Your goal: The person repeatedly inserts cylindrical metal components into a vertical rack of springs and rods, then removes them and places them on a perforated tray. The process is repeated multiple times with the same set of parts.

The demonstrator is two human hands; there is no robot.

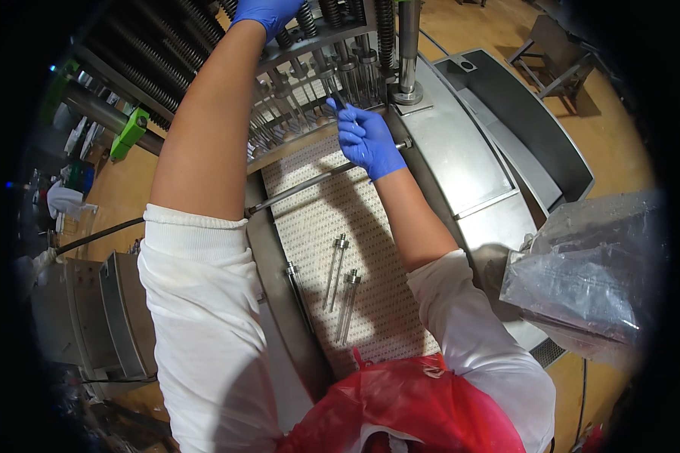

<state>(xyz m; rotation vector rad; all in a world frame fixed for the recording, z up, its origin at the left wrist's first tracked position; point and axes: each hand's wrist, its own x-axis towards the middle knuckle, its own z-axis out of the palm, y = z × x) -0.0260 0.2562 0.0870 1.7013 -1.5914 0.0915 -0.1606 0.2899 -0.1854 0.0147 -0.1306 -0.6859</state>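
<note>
My left hand (268, 10), in a blue glove, reaches up to the springs of the machine head (310, 44); its fingers are cut off by the upper edge. My right hand (366, 140), also blue-gloved, is closed around a small dark rod-like piece (338, 99), raised just in front of the row of metal needle holders (347, 64). What kind of piece it is cannot be made out. On the white perforated conveyor belt (370, 249) lie two loose needle sets, one farther away (336, 268) and one nearer (348, 306). A third needle set (294, 287) rests along the belt's left edge.
A metal bar (302, 183) crosses above the belt. Steel housing (468, 151) flanks it on the right, with a plastic-wrapped box (582, 272) nearby. Left of my arm are a green clamp (131, 134) and a black hose (98, 235). A vertical steel column (408, 53) stands beside the needles.
</note>
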